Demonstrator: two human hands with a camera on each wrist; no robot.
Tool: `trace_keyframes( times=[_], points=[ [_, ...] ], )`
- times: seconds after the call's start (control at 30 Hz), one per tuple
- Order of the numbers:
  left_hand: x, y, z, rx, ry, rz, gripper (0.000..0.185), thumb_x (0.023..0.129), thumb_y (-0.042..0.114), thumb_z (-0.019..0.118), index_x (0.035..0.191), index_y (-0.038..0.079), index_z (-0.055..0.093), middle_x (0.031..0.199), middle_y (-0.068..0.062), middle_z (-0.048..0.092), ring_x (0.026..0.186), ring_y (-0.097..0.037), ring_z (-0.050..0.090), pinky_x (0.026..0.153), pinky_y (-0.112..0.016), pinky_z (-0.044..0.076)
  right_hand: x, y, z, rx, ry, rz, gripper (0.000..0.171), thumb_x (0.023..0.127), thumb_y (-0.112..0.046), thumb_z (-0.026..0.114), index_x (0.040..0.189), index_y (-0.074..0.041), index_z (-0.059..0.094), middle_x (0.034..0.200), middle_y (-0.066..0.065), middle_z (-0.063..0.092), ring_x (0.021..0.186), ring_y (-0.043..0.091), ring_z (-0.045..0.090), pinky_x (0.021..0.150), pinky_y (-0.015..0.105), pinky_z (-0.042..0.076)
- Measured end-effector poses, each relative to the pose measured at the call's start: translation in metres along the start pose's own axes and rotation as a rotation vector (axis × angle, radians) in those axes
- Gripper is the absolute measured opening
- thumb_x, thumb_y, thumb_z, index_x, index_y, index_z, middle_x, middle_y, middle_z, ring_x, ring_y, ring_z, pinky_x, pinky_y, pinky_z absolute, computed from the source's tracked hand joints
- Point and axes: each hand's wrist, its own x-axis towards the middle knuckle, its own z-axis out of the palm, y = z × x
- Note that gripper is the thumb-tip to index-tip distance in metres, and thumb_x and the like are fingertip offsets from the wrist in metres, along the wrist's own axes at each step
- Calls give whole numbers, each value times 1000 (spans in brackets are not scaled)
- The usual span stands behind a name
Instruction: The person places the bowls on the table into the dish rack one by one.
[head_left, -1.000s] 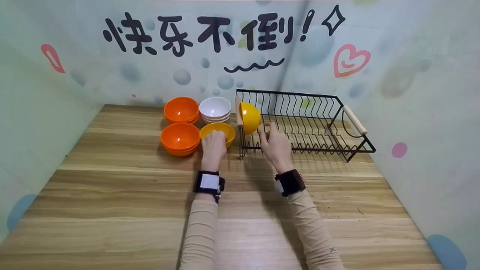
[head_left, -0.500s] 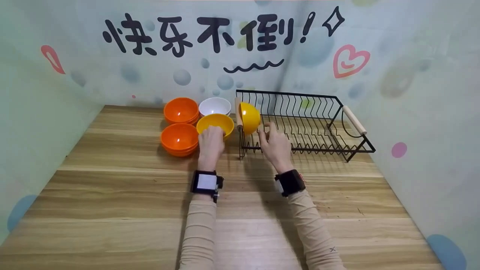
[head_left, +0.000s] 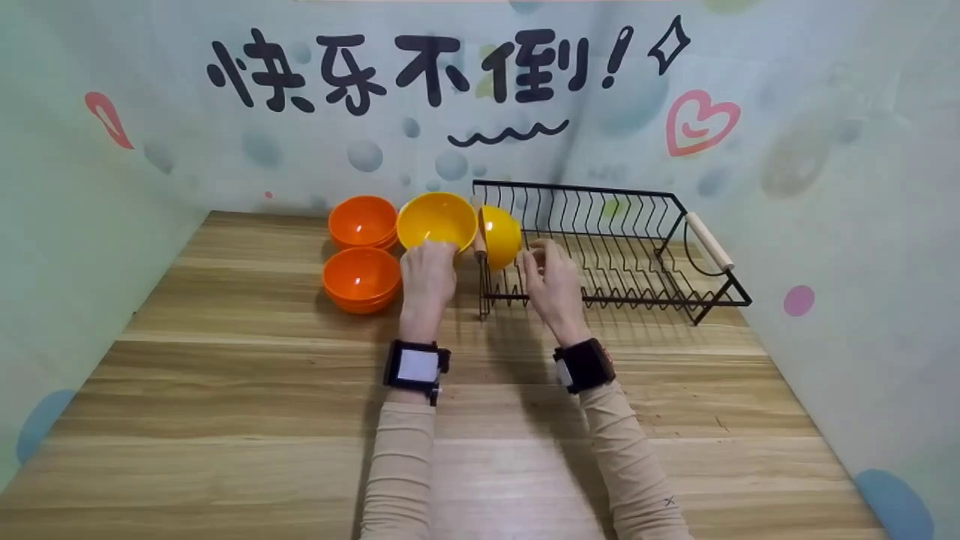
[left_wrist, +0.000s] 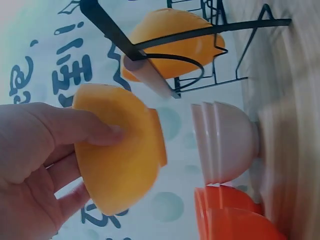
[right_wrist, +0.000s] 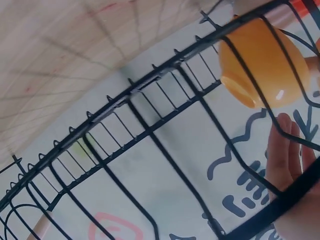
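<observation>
My left hand (head_left: 427,281) holds a yellow bowl (head_left: 437,214) by its near rim, raised off the table. In the left wrist view the thumb lies across the outside of this bowl (left_wrist: 117,160) and the fingers are inside it. A second yellow bowl (head_left: 501,238) stands on its side at the left end of the black dish rack (head_left: 615,300). Beside that bowl is my right hand (head_left: 553,289), fingers loosely extended at the rack's front and gripping nothing. The right wrist view has its fingertips (right_wrist: 284,122) close by the bowl (right_wrist: 265,65).
Two stacks of orange bowls stand at left, one behind (head_left: 363,219) the other (head_left: 361,276). Stacked white bowls (left_wrist: 227,142) sit behind the raised bowl, hidden in the head view. The rack has wooden handles (head_left: 709,240). A printed backdrop (head_left: 300,165) closes off the table's back.
My left hand has lifted the yellow bowl from the table, up and back, so it now covers the white bowls. The right hand has barely shifted beside the racked bowl.
</observation>
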Motion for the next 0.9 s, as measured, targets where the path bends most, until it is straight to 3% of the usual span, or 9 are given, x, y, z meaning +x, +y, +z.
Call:
trace_keyframes(
  times=[0.2,0.43,0.6,0.9],
  points=[
    [1,12,-6,-21,74,109,22,79,-10,57,82,4,73,71,-13,69,68,-33,64,67,-42,51,-1,-12,-7,135,24,2,27,97,-17,51,114,3,59,108,18,66,93,26,66,81,36,54],
    [3,22,-9,-93,112,252,24,76,-13,56,82,4,72,78,-11,74,75,-27,69,90,-38,51,-3,-26,-15,320,-72,94,35,99,-24,48,125,-1,55,117,22,64,97,30,66,85,38,55],
    [3,26,-8,-119,182,343,18,77,-9,61,82,5,72,80,-8,74,76,-25,70,90,-37,51,-2,-28,-18,408,-121,170,45,99,-30,47,136,-4,45,127,22,58,104,31,65,88,35,54],
    [3,30,-3,-192,162,433,10,81,1,69,88,6,74,82,-7,75,79,-22,70,91,-37,51,1,-26,-22,528,-142,242,59,99,-33,46,148,-7,27,135,21,52,114,33,59,94,37,51]
  ],
)
